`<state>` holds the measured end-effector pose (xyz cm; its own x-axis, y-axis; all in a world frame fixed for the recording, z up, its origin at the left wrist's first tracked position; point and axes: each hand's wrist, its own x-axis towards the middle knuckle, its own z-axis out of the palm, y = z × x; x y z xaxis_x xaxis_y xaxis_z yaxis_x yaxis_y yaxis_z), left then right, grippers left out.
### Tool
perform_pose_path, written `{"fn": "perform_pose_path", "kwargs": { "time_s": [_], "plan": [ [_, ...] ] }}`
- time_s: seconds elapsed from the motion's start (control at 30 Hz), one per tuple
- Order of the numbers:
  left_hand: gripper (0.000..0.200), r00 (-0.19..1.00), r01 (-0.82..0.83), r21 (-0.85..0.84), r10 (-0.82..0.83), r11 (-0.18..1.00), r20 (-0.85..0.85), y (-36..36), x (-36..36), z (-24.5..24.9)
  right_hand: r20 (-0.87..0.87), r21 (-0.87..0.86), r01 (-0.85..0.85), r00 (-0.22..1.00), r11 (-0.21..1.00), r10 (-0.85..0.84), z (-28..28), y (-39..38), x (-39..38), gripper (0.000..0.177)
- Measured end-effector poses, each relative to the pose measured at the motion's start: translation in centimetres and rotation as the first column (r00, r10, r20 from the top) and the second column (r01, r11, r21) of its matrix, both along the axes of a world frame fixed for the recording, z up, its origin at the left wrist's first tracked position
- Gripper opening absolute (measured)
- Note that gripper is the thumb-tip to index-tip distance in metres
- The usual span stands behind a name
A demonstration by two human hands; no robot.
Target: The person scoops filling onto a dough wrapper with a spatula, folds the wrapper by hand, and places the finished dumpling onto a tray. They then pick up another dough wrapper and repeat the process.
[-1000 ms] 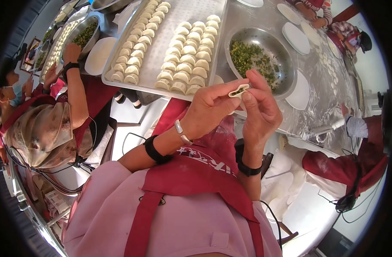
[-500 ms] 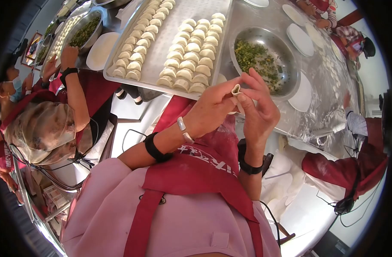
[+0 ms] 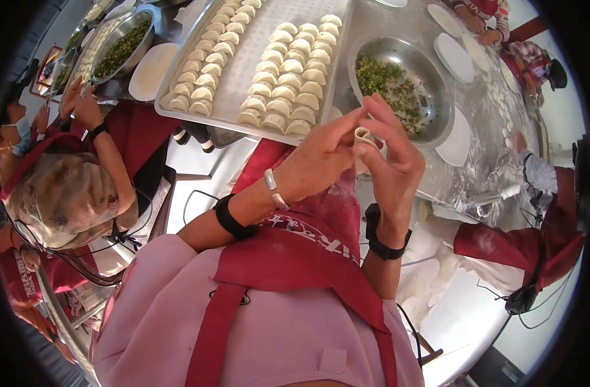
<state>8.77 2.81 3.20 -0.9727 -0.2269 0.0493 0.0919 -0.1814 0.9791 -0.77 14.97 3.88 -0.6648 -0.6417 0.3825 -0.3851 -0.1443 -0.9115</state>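
Note:
My left hand [image 3: 317, 161], with a silver bracelet at its wrist, and my right hand [image 3: 393, 151] meet in front of the steel bowl. Between their fingertips they pinch one folded dough wrapper [image 3: 364, 136], its open end facing up with a little green filling showing. Most of the wrapper is hidden by the fingers. Just beyond my right hand is the steel bowl [image 3: 441, 106], part filled with chopped green and yellow filling. Left of it, a metal tray [image 3: 240, 126] holds rows of folded dumplings [image 3: 288, 80].
White plates [image 3: 454, 58] lie on the floury metal table [image 3: 482, 145]. A co-worker [image 3: 69, 187] stands at the left near another filling bowl [image 3: 151, 39] and a white plate [image 3: 154, 71]. More people are at the right, one with a sleeve near the table edge.
The wrapper's end now looks rounder and shows filling, still between my fingers. My right hand has shifted slightly right. The left co-worker's hands have moved down and left from their bowl.

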Motion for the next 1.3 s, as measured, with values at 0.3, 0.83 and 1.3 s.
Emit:
{"fn": "perform_pose_path", "kwargs": {
  "time_s": [0.3,0.83,1.3],
  "plan": [
    [0.057,0.998,-0.065,0.036,0.065,0.997,0.026,-0.1,0.2,0.1,0.004,-0.079,0.091,0.996,0.993,-0.091,-1.3,-0.7,0.8,0.016],
    [0.048,0.997,0.031,0.131,-0.039,0.991,0.060,-0.5,1.6,0.5,-0.102,0.074,0.038,0.994,0.997,-0.030,1.3,-0.4,1.2,0.025],
    [0.036,0.998,0.027,0.166,-0.036,0.986,0.052,-0.4,2.9,1.4,-0.087,-0.098,-0.095,0.992,0.991,0.087,-1.0,-0.6,1.2,0.021]
  ]
}}
